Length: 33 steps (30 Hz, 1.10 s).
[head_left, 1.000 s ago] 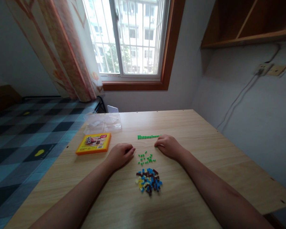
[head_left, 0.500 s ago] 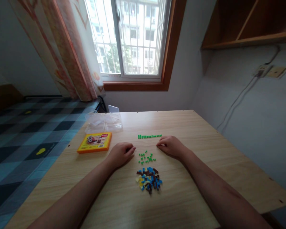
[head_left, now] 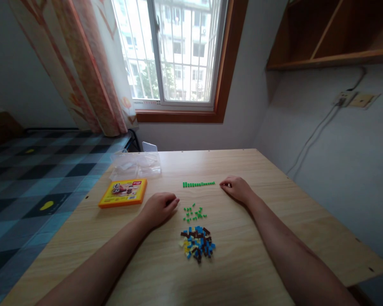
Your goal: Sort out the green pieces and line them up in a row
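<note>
A row of small green bricks (head_left: pixel 198 184) is lined up across the table. Just past its right end, my right hand (head_left: pixel 238 188) rests with thumb and fingers pinched together; whatever they may hold is too small to see. My left hand (head_left: pixel 161 207) lies on the table to the left of a scatter of loose green bricks (head_left: pixel 194 213). Its fingers are curled together and their inner side is hidden. Closer to me lies a heap of blue, brown and yellow bricks (head_left: pixel 198 243), with neither hand touching it.
A yellow-orange flat box (head_left: pixel 123 193) lies left of my left hand. Behind it stand clear plastic trays (head_left: pixel 135 165). The wooden table (head_left: pixel 242 263) meets a checked bed (head_left: pixel 60 178) on the left. A wall shelf (head_left: pixel 332 58) hangs at upper right.
My right hand has moved right, from beside the green row's end to a little beyond it. My left hand has stayed in place. The view has shifted slightly.
</note>
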Tool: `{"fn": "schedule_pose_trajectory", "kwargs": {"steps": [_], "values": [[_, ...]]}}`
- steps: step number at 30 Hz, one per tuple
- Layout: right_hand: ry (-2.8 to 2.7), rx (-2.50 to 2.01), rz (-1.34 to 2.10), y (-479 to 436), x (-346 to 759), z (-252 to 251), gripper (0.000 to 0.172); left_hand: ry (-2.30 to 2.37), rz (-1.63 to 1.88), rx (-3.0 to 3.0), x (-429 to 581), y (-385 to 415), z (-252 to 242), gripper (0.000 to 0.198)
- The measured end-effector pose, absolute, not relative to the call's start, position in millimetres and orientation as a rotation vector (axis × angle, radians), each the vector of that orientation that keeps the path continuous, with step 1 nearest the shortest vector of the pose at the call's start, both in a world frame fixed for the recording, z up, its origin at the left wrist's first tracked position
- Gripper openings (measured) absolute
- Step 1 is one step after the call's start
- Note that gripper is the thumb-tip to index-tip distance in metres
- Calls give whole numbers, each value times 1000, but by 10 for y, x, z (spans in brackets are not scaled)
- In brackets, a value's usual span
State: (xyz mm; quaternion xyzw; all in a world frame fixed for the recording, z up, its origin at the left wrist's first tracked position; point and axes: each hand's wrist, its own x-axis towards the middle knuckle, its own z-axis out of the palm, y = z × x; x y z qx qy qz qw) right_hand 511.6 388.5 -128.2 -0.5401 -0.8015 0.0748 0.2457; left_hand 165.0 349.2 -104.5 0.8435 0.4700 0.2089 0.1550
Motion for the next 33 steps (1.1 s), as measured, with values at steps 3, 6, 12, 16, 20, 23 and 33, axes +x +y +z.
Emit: {"fn": "schedule_pose_trajectory", "kwargs": {"steps": [3, 6, 12, 16, 20, 23, 33], "values": [[-2105, -1510, 176, 3943, 5074, -1352, 19, 1345, 603, 2412, 1650, 3490, -1043, 35], [-2046, -1491, 199, 3960, 5045, -1385, 21, 1346, 604, 2404, 1646, 3488, -1044, 34], [-2031, -1469, 240, 3946, 5069, -1373, 24, 1342, 600, 2411, 1639, 3495, -1060, 36], [-2087, -1528, 198, 3929, 5030, -1364, 24, 1352, 601, 2416, 1641, 3499, -1072, 36], [-2100, -1563, 160, 3918, 4994, -1366, 25, 1344, 598, 2418, 1642, 3501, -1072, 35], [-2108, -1557, 153, 3915, 4991, -1369, 25, 1345, 601, 2412, 1640, 3501, -1064, 35], [-2055, -1559, 157, 3927, 4984, -1389, 24, 1347, 620, 2411, 1651, 3482, -1041, 34]]}}
